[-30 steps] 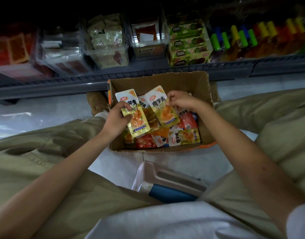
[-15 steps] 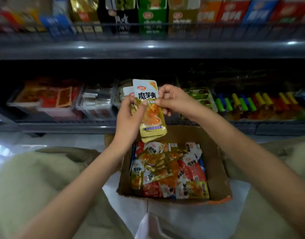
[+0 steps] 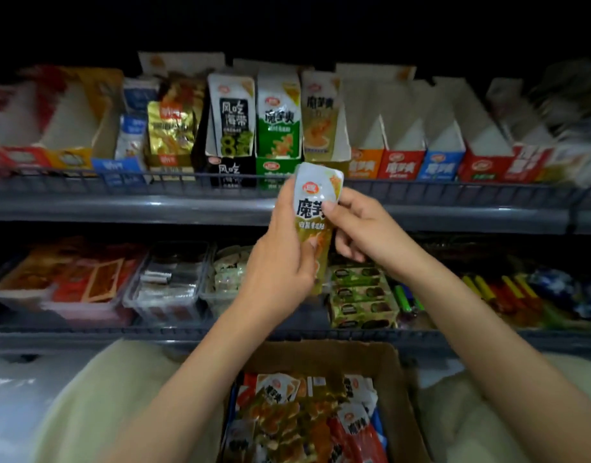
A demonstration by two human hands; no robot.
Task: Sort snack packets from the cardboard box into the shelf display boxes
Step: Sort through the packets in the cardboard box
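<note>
Both hands hold yellow-and-white snack packets (image 3: pixel 316 208) upright in front of the upper shelf's rail. My left hand (image 3: pixel 280 262) grips their lower left side. My right hand (image 3: pixel 357 225) pinches their right edge, thumb on the front. Just above them stands a yellow display box (image 3: pixel 324 128) with matching packets, next to a green display box (image 3: pixel 278 135) and a black one (image 3: pixel 232 132). Orange, red and blue display boxes (image 3: pixel 404 162) further right look nearly bare. The cardboard box (image 3: pixel 407 412) with several mixed packets sits at the bottom between my knees.
The upper shelf has a dark wire rail (image 3: pixel 187 182) along its front. Below it, a lower shelf holds clear plastic tubs (image 3: pixel 169 282), green snack boxes (image 3: pixel 361 295) and coloured tubes (image 3: pixel 508 292). My knees in beige trousers flank the cardboard box.
Both hands lifted the yellow packets out of the cardboard box, brought them together into one stack and raised them to the upper shelf. The camera tilted up.
</note>
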